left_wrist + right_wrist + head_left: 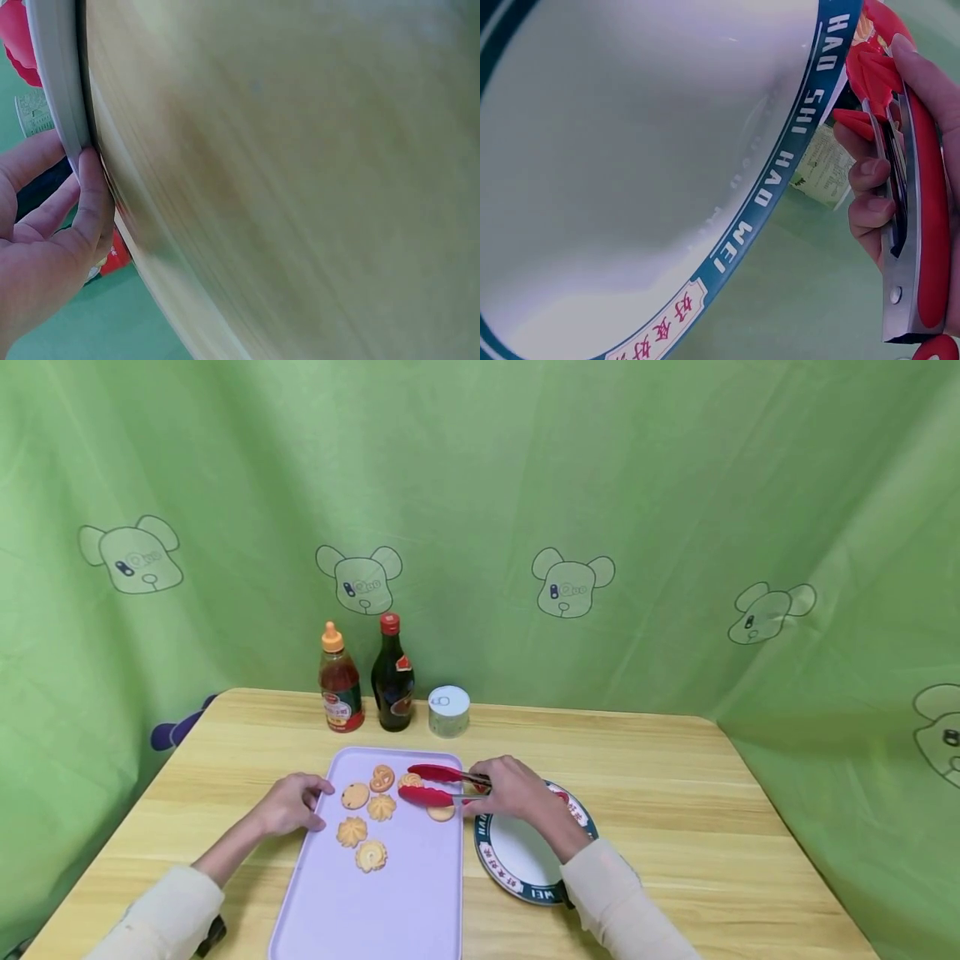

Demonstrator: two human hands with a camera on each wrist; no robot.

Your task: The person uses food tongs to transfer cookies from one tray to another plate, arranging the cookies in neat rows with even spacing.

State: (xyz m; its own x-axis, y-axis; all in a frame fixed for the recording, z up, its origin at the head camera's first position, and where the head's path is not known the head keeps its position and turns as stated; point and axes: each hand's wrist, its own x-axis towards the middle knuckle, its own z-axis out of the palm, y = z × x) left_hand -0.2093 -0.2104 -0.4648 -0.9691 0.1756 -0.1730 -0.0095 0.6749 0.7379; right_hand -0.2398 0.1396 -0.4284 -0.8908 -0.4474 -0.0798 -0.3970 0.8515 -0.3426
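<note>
A lilac tray (405, 906) lies on the table with several cookies (371, 856) toward its far half. My left hand (291, 802) pinches the tray's left rim; in the left wrist view the fingers (94, 199) meet at that edge. My right hand (510, 787) grips red-tipped metal tongs (431, 796), seen close up in the right wrist view with its red and steel handle (930, 217) in the palm. The tong tips lie either side of a ridged cookie (410, 780) at the tray's right side. Beside it a round cookie (441, 813) is partly hidden by the tongs.
Right of the tray sits a white plate (525, 852) with a green patterned rim, partly under my right forearm. Behind the tray stand a sauce bottle with an orange cap (341, 685), a dark red-capped bottle (392, 681) and a can (448, 712). A green curtain (480, 485) hangs behind the table.
</note>
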